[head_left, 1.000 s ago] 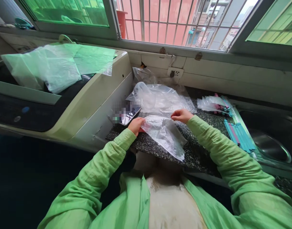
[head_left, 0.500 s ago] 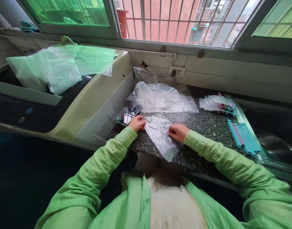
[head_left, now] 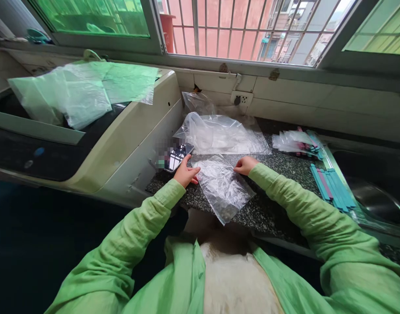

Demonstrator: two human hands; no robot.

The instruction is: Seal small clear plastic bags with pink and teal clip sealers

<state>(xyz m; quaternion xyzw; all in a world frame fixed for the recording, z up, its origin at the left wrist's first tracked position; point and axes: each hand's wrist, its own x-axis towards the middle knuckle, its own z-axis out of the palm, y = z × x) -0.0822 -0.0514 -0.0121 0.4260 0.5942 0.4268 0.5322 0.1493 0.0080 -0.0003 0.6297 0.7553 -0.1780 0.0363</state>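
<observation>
A small clear plastic bag (head_left: 223, 192) lies crinkled on the speckled counter, one corner hanging over the front edge. At its left edge is my left hand (head_left: 186, 173), thumb and fingers apart, the fingertips beside or lightly touching the film. My right hand (head_left: 245, 165) pinches the bag's upper right edge between thumb and fingers. Just beyond my left hand lies a phone (head_left: 178, 157) with a dark, reflecting screen. Behind the small bag rests a pile of larger clear plastic bags (head_left: 222, 135).
On the right lie teal and pink strips (head_left: 332, 187), with small filled clear packets (head_left: 293, 141) behind them. A sink (head_left: 379, 196) adjoins the counter (head_left: 268, 213). To the left, more plastic sheets (head_left: 85, 91) cover a washing machine (head_left: 144, 126). A socket (head_left: 242, 98) is on the wall.
My left hand has gone from a pinch at the bag's edge to spread fingers. My right hand has moved up and away from me along the bag, which now lies more spread out.
</observation>
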